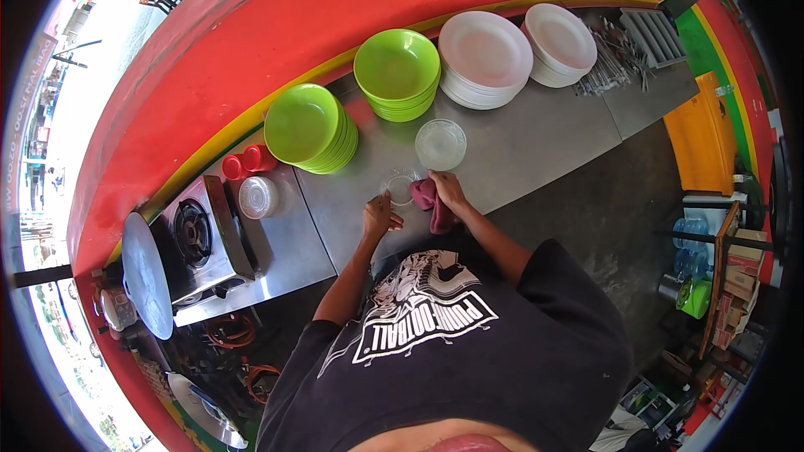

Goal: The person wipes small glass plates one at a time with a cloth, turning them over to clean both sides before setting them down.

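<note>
A small clear glass dish is in front of me, low over the steel counter. My left hand is closed at its near left edge, the fingers partly hidden. In my right hand is a bunched maroon cloth, held against the right side of that dish. Just beyond the right hand stands a stack of similar clear glass dishes. Behind the hands rise two stacks of green bowls, one to the left and one further back.
White plates in two stacks line the wall, with piled cutlery past them. To the left are red cups, a stack of clear small containers and a gas stove. The steel counter ends near my body.
</note>
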Demonstrator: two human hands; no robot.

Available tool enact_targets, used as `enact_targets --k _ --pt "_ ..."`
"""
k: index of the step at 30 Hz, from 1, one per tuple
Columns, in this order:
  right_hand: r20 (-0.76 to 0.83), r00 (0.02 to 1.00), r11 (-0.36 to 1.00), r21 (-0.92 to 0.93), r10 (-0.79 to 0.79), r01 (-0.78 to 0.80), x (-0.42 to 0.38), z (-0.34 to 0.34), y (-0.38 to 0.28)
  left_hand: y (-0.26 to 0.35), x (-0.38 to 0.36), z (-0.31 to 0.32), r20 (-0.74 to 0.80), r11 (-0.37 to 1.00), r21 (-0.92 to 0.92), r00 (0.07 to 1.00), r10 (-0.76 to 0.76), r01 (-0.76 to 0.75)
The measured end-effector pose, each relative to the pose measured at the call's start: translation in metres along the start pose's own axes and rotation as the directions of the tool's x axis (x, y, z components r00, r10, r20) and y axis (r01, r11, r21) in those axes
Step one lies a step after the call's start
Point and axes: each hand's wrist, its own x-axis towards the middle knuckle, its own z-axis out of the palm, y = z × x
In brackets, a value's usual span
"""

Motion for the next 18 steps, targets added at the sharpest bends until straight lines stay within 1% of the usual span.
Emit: enact_targets --k 1,4,7,10,13,16,18 --pt "-0.001 1.0 1.0 -0.007 0.005 -0.005 0.002 -0.001 0.001 0.0 0.0 0.001 -0.009 1.0 0.001 1.0 -0.006 0.006" --pt "-0.094 0.995 0.993 0.115 -0.024 0.035 0.0 0.002 -0.001 0.004 -0.002 0.003 -0.042 1.0 0.01 0.999 -0.027 0.027" --pt "-0.091 0.993 0.991 0.117 0.079 -0.068 -0.001 -0.001 -0.004 0.009 -0.002 0.005 -0.08 0.998 0.032 0.995 -0.052 0.055" --pt "-0.136 0.991 0.994 0.107 0.019 -0.005 -0.001 0.001 -0.003 0.01 0.001 0.007 -0.113 0.994 0.051 0.989 -0.092 0.098" --pt "-0.122 0.992 0.989 0.145 -0.014 0.032 -0.005 -0.001 -0.004 0.008 0.006 0.008 -0.128 0.987 0.065 0.982 -0.138 0.147" --pt "-0.094 0.996 0.988 0.154 -0.004 0.018 -0.008 -0.003 -0.005 0.01 0.012 0.01 -0.121 0.976 0.101 0.976 -0.18 0.193" --pt "-0.06 0.998 0.987 0.154 -0.027 0.036 -0.01 -0.005 -0.006 0.015 0.017 0.01 -0.115 0.969 0.133 0.974 -0.195 0.21"
